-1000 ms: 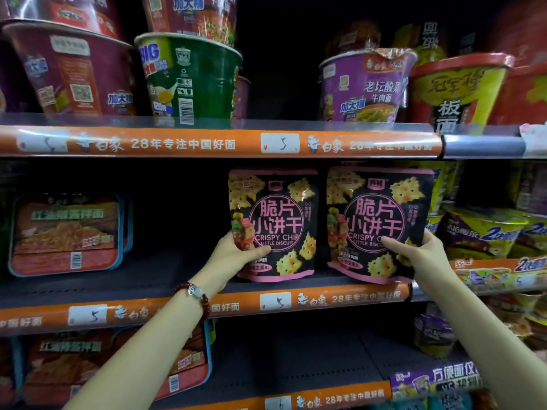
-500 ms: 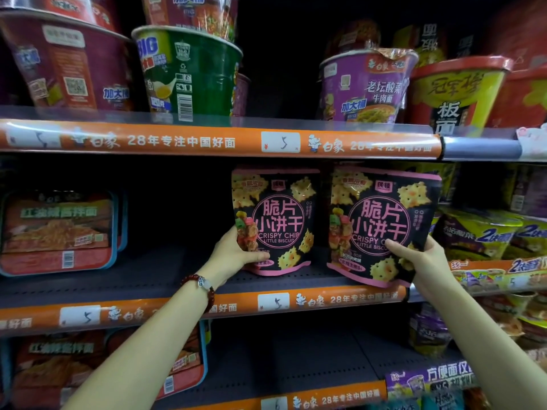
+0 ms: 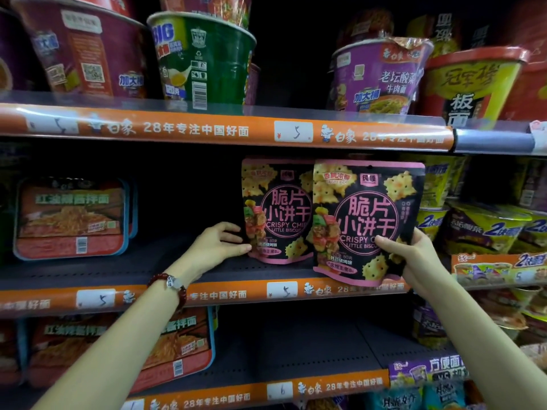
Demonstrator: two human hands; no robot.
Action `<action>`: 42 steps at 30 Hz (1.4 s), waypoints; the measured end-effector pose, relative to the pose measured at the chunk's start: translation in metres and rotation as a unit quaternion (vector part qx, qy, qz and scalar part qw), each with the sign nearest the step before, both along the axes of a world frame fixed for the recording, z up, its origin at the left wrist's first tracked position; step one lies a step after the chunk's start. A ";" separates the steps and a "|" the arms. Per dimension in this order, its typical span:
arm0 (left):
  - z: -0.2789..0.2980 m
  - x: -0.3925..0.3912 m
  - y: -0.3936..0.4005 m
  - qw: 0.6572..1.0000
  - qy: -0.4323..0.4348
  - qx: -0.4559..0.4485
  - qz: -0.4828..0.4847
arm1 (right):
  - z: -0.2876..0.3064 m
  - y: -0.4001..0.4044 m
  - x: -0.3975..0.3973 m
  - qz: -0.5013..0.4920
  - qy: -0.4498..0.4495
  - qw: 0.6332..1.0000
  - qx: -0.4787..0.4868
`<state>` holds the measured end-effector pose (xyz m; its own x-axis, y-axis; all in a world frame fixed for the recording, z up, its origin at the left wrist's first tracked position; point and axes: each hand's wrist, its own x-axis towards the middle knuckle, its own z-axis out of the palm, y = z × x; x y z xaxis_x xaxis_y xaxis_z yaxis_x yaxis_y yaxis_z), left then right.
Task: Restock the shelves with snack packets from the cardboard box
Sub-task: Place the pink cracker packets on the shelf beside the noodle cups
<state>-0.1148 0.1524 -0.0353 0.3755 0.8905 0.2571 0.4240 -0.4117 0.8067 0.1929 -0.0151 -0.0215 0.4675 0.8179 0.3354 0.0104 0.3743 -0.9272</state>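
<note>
1. Red noodle trays [image 3: 71, 217] are seen standing at the left of the middle shelf [image 3: 118, 270].
2. The left hand [image 3: 217, 242] is closed on the lower left edge of the rear biscuit packet [image 3: 275, 211], which stands upright on that shelf.
3. The front biscuit packet [image 3: 367, 220] is overlapped onto the rear one's right side, its base at the shelf's front edge.
4. It is gripped at its lower right corner by the right hand [image 3: 414, 258].
5. Yellow noodle cups [image 3: 485, 229] are shelved just beside it.
</note>
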 end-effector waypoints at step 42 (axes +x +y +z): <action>-0.020 -0.074 -0.016 0.947 0.257 0.176 -0.075 | -0.006 0.085 -0.082 0.047 -0.066 0.997 0.007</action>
<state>-0.1887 0.1367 -0.0558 0.6469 0.7105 0.2771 0.6388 -0.7033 0.3119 0.1107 0.0703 -0.0272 0.3390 0.8511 0.4009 0.0967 0.3924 -0.9147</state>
